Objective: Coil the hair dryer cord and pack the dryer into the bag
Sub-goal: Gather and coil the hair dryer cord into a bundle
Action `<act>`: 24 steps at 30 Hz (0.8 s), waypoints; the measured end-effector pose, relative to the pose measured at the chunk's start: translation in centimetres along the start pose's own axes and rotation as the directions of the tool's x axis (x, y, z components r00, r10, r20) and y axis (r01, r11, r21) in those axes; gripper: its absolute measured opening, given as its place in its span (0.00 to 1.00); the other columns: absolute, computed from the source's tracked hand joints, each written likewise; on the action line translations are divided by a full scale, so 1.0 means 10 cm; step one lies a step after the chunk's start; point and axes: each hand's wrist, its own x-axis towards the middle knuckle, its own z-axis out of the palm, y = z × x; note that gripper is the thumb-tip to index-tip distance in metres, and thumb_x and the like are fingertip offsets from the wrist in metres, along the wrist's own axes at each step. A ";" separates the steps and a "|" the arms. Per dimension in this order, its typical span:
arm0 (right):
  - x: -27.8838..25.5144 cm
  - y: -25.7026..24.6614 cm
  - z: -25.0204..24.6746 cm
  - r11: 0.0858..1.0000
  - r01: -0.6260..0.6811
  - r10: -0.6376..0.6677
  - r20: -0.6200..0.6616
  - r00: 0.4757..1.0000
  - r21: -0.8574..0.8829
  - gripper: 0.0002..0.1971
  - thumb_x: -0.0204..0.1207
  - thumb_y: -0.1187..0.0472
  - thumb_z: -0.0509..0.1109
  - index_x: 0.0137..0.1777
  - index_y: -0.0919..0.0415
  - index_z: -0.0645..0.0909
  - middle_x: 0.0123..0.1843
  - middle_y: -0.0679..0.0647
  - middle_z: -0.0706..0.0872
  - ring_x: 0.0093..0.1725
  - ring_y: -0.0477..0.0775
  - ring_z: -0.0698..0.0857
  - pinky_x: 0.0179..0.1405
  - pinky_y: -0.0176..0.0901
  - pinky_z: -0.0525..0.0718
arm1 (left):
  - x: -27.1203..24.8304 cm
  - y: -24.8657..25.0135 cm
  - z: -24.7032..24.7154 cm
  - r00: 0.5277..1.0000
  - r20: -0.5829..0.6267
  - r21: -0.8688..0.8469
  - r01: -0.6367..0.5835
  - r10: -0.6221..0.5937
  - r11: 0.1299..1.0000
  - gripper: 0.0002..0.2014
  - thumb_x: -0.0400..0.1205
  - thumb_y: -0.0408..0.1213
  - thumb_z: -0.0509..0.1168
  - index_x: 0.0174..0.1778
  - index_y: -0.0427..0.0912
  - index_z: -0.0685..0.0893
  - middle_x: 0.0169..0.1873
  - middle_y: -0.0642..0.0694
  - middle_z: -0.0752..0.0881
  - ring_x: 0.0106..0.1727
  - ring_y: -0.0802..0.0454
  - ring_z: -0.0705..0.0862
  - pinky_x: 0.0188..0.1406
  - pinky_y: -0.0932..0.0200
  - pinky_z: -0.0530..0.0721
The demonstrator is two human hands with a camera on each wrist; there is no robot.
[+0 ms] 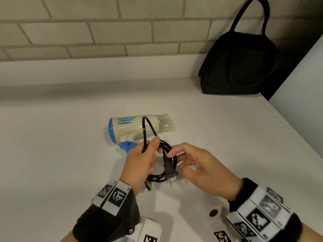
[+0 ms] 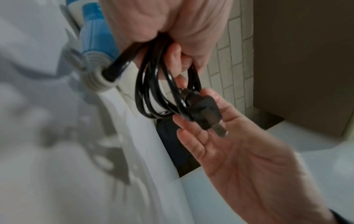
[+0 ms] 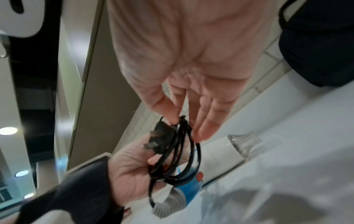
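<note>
A cream and blue hair dryer (image 1: 134, 128) lies on its side on the white counter (image 1: 61, 154), clear nozzle pointing right. Its black cord (image 1: 167, 149) is wound into a small coil just in front of it. My left hand (image 1: 141, 161) grips one side of the coil (image 2: 151, 94), with one loop standing up over the dryer. My right hand (image 1: 190, 163) pinches the coil (image 3: 180, 144) between thumb and forefinger just above the plug (image 1: 170, 170); its other fingers are straight. The plug (image 2: 205, 112) hangs prongs down. The black bag (image 1: 239, 63) stands upright at the back right, apart from both hands.
A brick wall (image 1: 104, 32) and a low white ledge (image 1: 70, 70) run along the back of the counter. A white panel (image 1: 305, 93) rises at the right beside the bag. A small brown round spot (image 1: 213, 213) sits on the counter near my right wrist.
</note>
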 end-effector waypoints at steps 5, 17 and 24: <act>-0.11 0.05 0.03 0.932 0.204 -0.178 0.111 0.978 -0.299 0.28 0.68 0.66 0.66 0.64 0.39 0.68 0.63 0.45 0.75 0.60 0.41 0.77 0.60 0.35 0.77 | 0.05 -0.09 0.02 1.000 -0.022 0.033 -0.016 0.016 0.999 0.17 0.76 0.50 0.61 0.25 0.45 0.72 0.11 0.56 0.71 0.18 0.59 0.70 0.24 0.61 0.71; -0.10 -0.23 0.15 0.776 0.231 -0.317 -0.047 0.947 -0.586 0.13 0.75 0.42 0.55 0.53 0.46 0.72 0.51 0.45 0.85 0.48 0.40 0.76 0.42 0.32 0.77 | 0.11 -0.11 0.04 0.993 -0.018 0.138 -0.112 0.116 0.984 0.24 0.75 0.55 0.56 0.32 0.33 0.74 0.21 0.42 0.72 0.26 0.50 0.73 0.24 0.68 0.73; -0.20 -0.31 0.17 0.937 0.104 -0.072 -0.108 0.992 0.333 0.10 0.77 0.49 0.60 0.50 0.52 0.76 0.41 0.44 0.90 0.43 0.46 0.89 0.44 0.37 0.87 | 0.10 -0.17 0.01 0.987 0.093 0.171 -0.143 0.128 0.975 0.19 0.71 0.59 0.63 0.29 0.46 0.71 0.29 0.42 0.73 0.33 0.44 0.72 0.40 0.46 0.74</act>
